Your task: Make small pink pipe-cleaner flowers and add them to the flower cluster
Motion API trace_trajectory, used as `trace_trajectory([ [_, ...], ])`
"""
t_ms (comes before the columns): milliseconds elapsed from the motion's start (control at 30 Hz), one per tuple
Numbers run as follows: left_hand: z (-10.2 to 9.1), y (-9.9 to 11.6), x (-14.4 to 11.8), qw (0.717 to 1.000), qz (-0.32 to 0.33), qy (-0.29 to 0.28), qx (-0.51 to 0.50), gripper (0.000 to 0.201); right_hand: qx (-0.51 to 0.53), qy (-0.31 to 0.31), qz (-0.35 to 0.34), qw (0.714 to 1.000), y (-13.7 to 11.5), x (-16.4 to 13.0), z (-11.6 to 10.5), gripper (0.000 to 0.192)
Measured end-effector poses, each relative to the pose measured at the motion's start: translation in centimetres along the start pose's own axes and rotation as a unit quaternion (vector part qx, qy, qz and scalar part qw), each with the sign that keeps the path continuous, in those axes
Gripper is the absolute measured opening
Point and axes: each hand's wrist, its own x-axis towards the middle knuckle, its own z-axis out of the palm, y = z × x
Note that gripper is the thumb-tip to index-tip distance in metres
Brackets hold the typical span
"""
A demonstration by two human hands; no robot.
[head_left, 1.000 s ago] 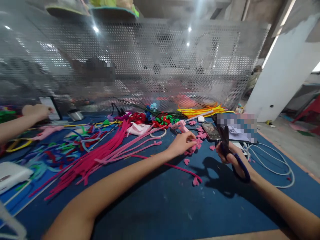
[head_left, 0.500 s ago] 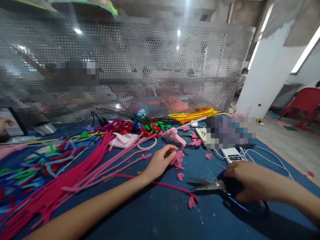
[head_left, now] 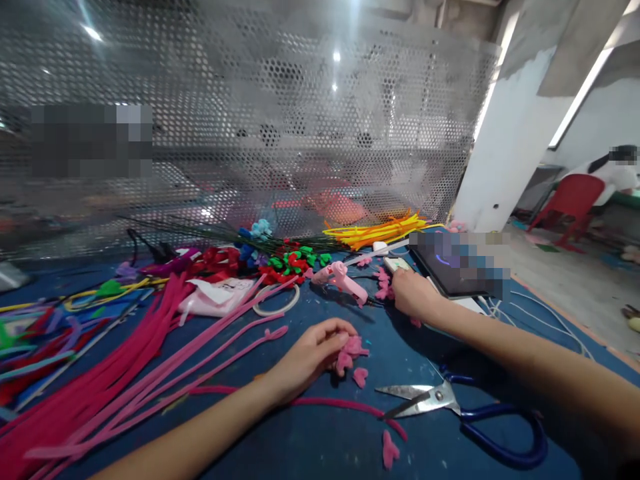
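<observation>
From here in the room, the head view shows the left hand [head_left: 315, 345] low over the middle of a blue table [head_left: 310, 443], thumb and fingers pinching a cluster of pink fuzzy petals [head_left: 351, 349]. A loose pink heart-shaped piece [head_left: 360, 377] lies just beside it. The right hand [head_left: 417, 295] reaches toward the surface's far right corner, at a phone [head_left: 397, 264]; its fingertips are hidden, so I can't tell whether they grip anything. Blue-handled scissors [head_left: 440, 396] lie toward the near right corner, blades parted, near a curved magenta pipe cleaner [head_left: 340, 403]. Beyond the left hand rests a pink glue gun [head_left: 350, 285]. Yellow pipe cleaners [head_left: 377, 233] lie along the far edge below a perforated metal screen [head_left: 280, 167], a dark tablet [head_left: 450, 270] by the right edge, and magenta pipe cleaners [head_left: 115, 360] fan toward the near left corner.
</observation>
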Motion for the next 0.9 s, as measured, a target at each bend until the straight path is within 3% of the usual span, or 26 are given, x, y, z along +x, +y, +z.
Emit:
trace_trajectory([
  [200,-0.1,0.1,-0.1,1.000,-0.013,-0.007,0.002,0.032,0.008,0.057,-0.034,0.998,0.8,-2.1,-0.7,0.028],
  [433,-0.4,0.0,-0.1,1.000,-0.019,-0.013,-0.004,0.032,-0.008,0.139,0.032,0.990,6.1,-3.8,-2.3,0.037],
  [533,-0.5,-0.1,0.0,1.000,-0.021,-0.021,-0.001,0.029,-0.014,0.134,0.037,0.990,7.5,-4.1,-1.3,0.036],
  [733,-0.6,-0.2,-0.1,0.999,-0.019,-0.017,0.026,0.028,-0.005,0.119,-0.007,0.993,6.9,-4.7,1.7,0.023],
  [833,-0.3,0.2,-0.4,0.996,-0.008,-0.016,0.093,0.028,0.019,0.136,-0.003,0.991,8.6,-3.7,1.1,0.045],
  [900,0.7,0.5,-0.2,0.987,-0.020,-0.013,0.159,0.033,0.064,0.155,0.057,0.984,11.1,-2.2,0.4,0.063],
])
